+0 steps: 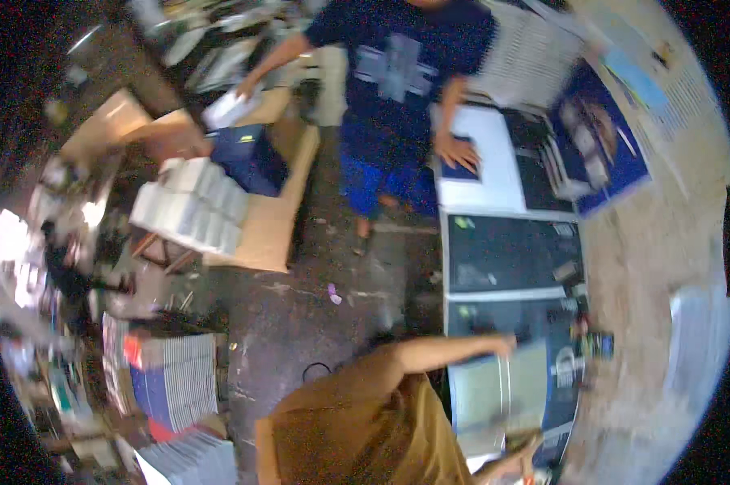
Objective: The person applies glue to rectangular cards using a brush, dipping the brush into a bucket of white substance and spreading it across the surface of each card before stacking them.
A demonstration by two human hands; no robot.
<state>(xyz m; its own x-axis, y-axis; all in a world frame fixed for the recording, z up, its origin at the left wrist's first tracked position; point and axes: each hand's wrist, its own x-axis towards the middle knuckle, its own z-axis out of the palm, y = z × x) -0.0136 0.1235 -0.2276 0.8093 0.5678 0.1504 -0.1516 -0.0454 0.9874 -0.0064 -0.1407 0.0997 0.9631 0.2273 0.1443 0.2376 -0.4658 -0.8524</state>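
The cream panelled sheet (486, 394) lies at half past four in the view, edged in blue on the long worktable, a pale strip running through its middle. The worker's left hand (504, 347) is at its twelve o'clock edge, palm seemingly down; the bare forearm reaches almost level toward three o'clock from the elbow, out of a brown shirt (349, 428). Blur hides whether its fingers grip or merely rest. The right hand (514, 462) is lower, toward five o'clock, its forearm slanting upward and fingers pointing toward one; whether it holds anything cannot be told. Beyond the sheet, toward three o'clock, lies a dark panel (510, 255). At half past one, a co-worker's hand (459, 153) presses flat on a dark blue piece. White stacked blocks (191, 206) stand at half past nine, and striped book stacks (175, 380) at eight.
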